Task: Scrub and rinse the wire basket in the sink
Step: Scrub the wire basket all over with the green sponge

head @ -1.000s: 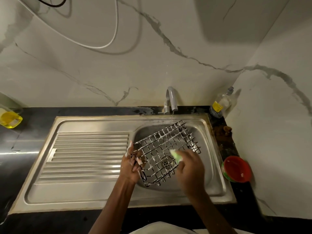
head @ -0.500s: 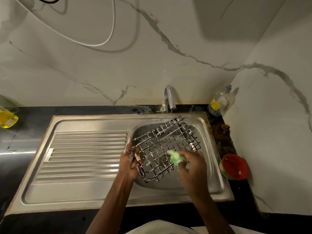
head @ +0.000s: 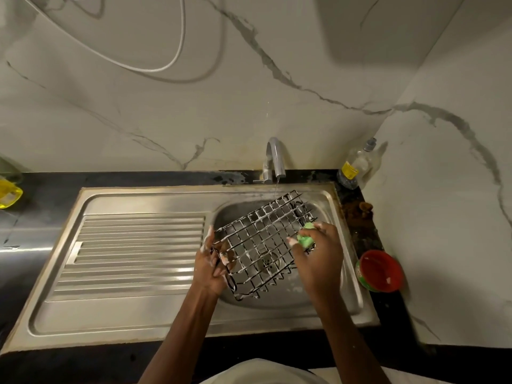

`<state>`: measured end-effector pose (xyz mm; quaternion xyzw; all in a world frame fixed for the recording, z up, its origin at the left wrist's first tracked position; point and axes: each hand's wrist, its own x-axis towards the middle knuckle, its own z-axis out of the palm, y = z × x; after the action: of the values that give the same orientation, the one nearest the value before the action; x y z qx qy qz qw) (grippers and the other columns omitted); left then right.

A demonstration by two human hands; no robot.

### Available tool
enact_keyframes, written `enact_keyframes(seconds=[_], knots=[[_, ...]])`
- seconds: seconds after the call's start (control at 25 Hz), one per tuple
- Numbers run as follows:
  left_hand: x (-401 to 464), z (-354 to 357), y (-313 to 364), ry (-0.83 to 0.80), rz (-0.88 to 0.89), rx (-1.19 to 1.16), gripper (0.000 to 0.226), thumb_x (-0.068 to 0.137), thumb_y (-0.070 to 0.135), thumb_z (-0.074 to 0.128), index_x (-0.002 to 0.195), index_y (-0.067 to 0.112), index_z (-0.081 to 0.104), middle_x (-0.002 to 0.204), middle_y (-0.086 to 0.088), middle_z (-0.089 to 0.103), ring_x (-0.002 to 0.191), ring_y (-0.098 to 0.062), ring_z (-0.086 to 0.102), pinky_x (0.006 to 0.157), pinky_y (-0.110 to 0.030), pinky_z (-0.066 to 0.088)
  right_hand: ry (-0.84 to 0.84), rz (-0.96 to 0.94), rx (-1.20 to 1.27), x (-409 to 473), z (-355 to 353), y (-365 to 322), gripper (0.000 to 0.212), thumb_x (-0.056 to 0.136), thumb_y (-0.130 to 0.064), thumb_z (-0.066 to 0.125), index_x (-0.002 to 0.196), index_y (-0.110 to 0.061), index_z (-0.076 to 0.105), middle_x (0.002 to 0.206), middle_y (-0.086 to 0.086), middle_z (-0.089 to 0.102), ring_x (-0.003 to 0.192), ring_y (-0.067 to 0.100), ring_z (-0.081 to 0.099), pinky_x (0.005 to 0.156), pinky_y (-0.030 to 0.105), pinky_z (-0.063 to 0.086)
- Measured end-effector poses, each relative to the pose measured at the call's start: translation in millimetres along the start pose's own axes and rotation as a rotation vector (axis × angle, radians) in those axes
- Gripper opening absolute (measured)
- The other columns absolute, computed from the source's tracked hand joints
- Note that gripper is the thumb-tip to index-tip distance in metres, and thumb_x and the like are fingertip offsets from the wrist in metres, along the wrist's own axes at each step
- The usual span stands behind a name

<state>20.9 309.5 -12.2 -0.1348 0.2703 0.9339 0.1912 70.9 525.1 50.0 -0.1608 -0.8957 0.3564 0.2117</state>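
- At far left, on the dark stone countertop (head: 36, 217), a yellow translucent plastic container (head: 9, 193), partly cut off by the frame edge.
- Set into the countertop, a stainless-steel sink unit (head: 138, 314) with a ribbed draining board on the left and a round bowl on the right.
- Above, against the white veined marble wall (head: 138, 120), a looping white cable (head: 155, 69).
- Left hand (head: 213, 266), soapy, gripping the left edge of the silver wire grid basket (head: 263, 242), fingers curled round its wires.
- Basket held tilted over the sink bowl, far corner raised toward the tap, near corner lowest, above the round drain (head: 268, 261); white suds clinging to the wires.
- Behind the bowl, a curved chrome tap (head: 274, 159), a thin stream of water falling from its spout just beside the basket's far corner.
- Right hand (head: 318, 259) clenched round a green scrubbing sponge (head: 305, 237), pressing it against the basket's right side.
- In the back right corner, a clear plastic bottle with a yellow label (head: 356, 167), leaning against the wall.
- On the countertop right of the bowl, a brown crumbly patch (head: 357, 212).
- Nearer, right of the sink, a round tub with a red inside and green outside (head: 381, 270).
- At the bottom edge, a patch of white cloth (head: 263, 372) between the forearms.
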Motion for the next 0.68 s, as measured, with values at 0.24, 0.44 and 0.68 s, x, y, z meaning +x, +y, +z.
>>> enact_keyframes(seconds=[0.24, 0.44, 0.68], knots=[[-2, 9, 2, 0.088, 0.009, -0.023, 0.054, 0.107, 0.04, 0.046, 0.059, 0.02, 0.061, 0.035, 0.006, 0.035, 0.02, -0.004, 0.026, 0.025, -0.015, 0.021, 0.172, 0.077, -0.071, 15, -12, 17, 0.046, 0.08, 0.014, 0.067, 0.123, -0.001, 0.066, 0.115, 0.015, 0.072, 0.099, 0.026, 0.072, 0.079, 0.011, 0.051], [-1, 10, 8, 0.093, 0.008, -0.031, 0.055, 0.104, 0.04, 0.048, 0.053, 0.02, 0.054, 0.033, 0.006, 0.033, 0.023, -0.008, 0.013, 0.025, -0.014, 0.02, -0.016, -0.323, -0.109, -35, -3, 3, 0.037, 0.076, 0.011, 0.068, 0.106, -0.008, 0.077, 0.104, 0.005, 0.074, 0.089, 0.02, 0.07, 0.07, 0.027, 0.06], [0, 1, 0, 0.007, -0.031, -0.06, 0.048, 0.109, 0.035, 0.047, 0.067, 0.02, 0.066, 0.036, 0.006, 0.04, 0.02, -0.004, 0.031, 0.024, -0.015, 0.032, 0.216, -0.026, -0.165, 11, -12, 14, 0.031, 0.084, 0.006, 0.063, 0.111, -0.005, 0.073, 0.102, 0.012, 0.071, 0.088, 0.025, 0.068, 0.07, 0.033, 0.06]])
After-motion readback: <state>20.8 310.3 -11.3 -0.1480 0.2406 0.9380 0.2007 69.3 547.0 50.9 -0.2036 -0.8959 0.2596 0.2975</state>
